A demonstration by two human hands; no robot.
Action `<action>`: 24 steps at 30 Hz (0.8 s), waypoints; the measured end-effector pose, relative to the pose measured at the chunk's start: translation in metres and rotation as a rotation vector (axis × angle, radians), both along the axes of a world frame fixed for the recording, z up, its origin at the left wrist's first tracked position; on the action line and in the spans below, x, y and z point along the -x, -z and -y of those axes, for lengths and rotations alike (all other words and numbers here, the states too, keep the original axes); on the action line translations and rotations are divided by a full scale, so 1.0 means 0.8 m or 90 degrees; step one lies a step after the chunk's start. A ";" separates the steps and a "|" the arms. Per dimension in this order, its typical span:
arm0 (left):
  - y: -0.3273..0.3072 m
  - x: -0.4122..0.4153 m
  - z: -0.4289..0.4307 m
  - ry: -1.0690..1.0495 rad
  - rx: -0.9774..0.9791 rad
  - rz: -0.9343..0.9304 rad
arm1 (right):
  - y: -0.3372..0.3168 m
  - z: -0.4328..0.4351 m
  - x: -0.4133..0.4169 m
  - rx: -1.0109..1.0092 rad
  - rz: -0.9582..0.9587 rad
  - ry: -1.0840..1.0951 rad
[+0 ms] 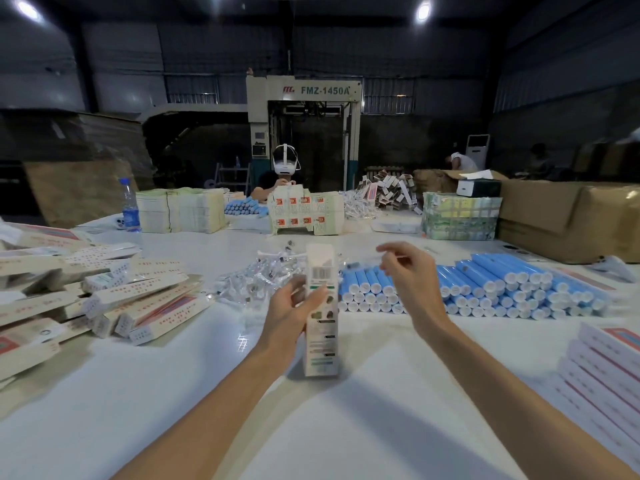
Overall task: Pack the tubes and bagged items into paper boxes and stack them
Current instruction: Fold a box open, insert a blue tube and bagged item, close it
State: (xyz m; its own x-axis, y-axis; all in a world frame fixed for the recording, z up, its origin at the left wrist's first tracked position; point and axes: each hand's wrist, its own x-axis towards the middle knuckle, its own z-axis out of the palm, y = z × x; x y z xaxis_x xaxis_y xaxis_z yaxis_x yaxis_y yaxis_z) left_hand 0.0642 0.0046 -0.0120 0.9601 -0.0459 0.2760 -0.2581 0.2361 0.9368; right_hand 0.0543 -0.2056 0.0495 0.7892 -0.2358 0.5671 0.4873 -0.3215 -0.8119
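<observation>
Left hand grips the box upright at centre. Tubes are stacked at its three o'clock, bags heaped at eleven. Right hand pinches a blurred clear bag at one o'clock. Filling looks underway; next, the bag needs steering into the box's top.

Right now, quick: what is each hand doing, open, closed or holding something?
Left hand: grips the tall white printed paper box, held upright.
Right hand: pinches what looks like a small clear plastic bag; it is blurred.
</observation>
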 end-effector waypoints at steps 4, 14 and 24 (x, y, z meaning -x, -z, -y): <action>0.003 0.004 0.011 0.033 -0.039 0.004 | -0.054 0.001 0.010 0.075 0.085 -0.021; 0.001 0.009 0.013 0.034 -0.025 -0.005 | -0.089 -0.016 0.007 0.209 0.103 -0.076; 0.000 0.006 0.013 0.044 -0.050 0.023 | -0.052 -0.052 -0.014 0.301 0.041 -0.127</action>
State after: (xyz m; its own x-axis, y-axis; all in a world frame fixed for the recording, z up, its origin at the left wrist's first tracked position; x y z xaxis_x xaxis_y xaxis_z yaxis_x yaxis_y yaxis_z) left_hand 0.0593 -0.0055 -0.0122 0.9435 -0.1349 0.3027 -0.2771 0.1801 0.9438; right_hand 0.0655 -0.1640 0.0914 0.7531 0.2090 0.6238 0.6202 -0.5417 -0.5673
